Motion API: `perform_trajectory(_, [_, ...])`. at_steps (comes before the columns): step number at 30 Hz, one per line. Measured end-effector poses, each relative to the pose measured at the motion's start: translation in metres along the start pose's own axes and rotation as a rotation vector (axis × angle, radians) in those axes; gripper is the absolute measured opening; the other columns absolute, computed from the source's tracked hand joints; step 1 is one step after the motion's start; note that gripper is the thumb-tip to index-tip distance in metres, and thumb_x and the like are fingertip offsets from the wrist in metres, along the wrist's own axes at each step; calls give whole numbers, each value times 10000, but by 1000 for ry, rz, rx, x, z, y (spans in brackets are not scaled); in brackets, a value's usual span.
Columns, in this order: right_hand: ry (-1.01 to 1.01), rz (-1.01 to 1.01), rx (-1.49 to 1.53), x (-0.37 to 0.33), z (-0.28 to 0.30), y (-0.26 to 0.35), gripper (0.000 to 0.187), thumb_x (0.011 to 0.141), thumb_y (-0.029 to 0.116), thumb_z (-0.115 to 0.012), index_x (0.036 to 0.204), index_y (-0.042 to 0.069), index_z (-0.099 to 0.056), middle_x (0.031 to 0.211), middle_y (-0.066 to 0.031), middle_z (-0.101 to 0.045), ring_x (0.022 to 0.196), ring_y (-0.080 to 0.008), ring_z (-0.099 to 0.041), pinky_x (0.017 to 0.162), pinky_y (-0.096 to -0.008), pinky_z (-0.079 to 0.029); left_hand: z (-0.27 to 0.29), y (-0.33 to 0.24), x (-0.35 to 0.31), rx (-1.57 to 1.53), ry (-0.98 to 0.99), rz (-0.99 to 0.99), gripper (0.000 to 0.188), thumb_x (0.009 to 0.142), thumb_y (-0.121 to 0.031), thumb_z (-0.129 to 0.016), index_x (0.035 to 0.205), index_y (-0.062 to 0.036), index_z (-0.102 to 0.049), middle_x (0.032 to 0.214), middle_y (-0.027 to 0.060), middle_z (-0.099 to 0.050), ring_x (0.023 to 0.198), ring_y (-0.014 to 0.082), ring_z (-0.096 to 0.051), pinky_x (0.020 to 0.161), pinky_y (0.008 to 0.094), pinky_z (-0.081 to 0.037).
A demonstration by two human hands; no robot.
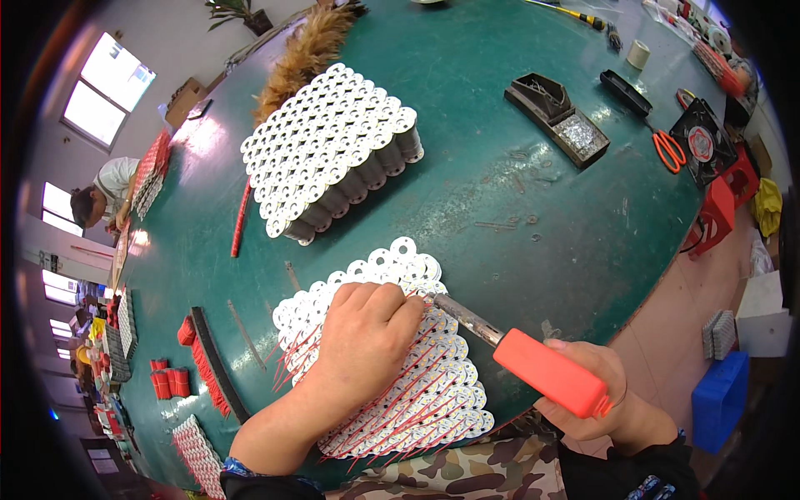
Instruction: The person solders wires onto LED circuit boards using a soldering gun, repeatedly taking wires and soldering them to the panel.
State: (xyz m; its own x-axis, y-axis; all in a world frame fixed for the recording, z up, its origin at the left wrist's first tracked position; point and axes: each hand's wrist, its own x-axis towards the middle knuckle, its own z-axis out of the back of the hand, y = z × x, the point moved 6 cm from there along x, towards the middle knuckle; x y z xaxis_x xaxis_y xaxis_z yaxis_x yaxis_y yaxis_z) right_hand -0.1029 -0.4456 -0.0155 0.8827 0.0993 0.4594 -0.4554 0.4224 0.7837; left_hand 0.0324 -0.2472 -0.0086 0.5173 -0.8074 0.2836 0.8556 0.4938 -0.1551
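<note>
My right hand (587,387) is wrapped round the red handle of a soldering iron (546,373). The iron's metal barrel slants up and left, its tip at the upper part of a panel of round white circuit boards (442,375). Thin red wires lie in slanting rows across this panel. Beside the tip, my left hand (367,333) rests on the panel with its fingers curled and pinched together on a red wire; its fingertips are partly hidden. Beyond it stands a tall stack of similar white panels (333,133).
At left are a black strip with red wires (218,367) and red wire bundles (170,382). A dark open box (558,121), orange-handled scissors (669,152) and a small fan (704,142) lie at far right. Another person (108,192) sits at the far left.
</note>
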Motion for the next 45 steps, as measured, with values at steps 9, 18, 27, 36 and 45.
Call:
perform_trajectory(9, [39, -128, 22, -28, 9, -12, 622, 798, 117, -816, 1331, -51, -543, 1145, -180, -695, 877, -311, -726, 785, -352, -580, -1, -1, -3, 37, 21, -10, 160, 811, -123, -646, 957, -70, -685, 829, 55, -578, 792, 250, -603, 754, 407, -459])
perform_trajectory(18, [40, -176, 90, -23, 5, -4, 654, 880, 163, -768, 1412, -74, -472, 1117, -170, -686, 885, -219, -688, 801, -351, -553, 12, 15, -15, -76, -74, 70, 173, 774, -82, -680, 945, -72, -707, 863, 66, -609, 819, 277, -617, 748, 417, -473])
perform_trajectory(27, [25, -367, 286, 9, -16, 10, 350, 863, 123, -742, 1159, -42, -655, 1072, -153, -712, 920, -248, -680, 803, -356, -531, 75, 88, -99, -216, -258, 488, 188, 777, 80, -752, 933, -13, -703, 801, 85, -607, 717, 218, -602, 633, 320, -470])
perform_trajectory(36, [72, -388, 445, 71, -65, 33, 376, 898, 157, -696, 1204, -49, -625, 1054, -177, -717, 975, -225, -697, 818, -358, -558, 77, 118, -145, -51, -310, 482, 138, 814, 35, -735, 929, -19, -680, 773, 98, -584, 670, 259, -578, 590, 361, -454])
perform_trajectory(45, [324, -235, 338, 102, -121, 25, 434, 813, 63, -790, 1214, -22, -645, 1043, -114, -692, 893, -202, -677, 792, -323, -529, 59, 119, -146, 68, -243, 358, 170, 731, -22, -757, 862, -66, -659, 785, 78, -615, 707, 307, -620, 626, 417, -484])
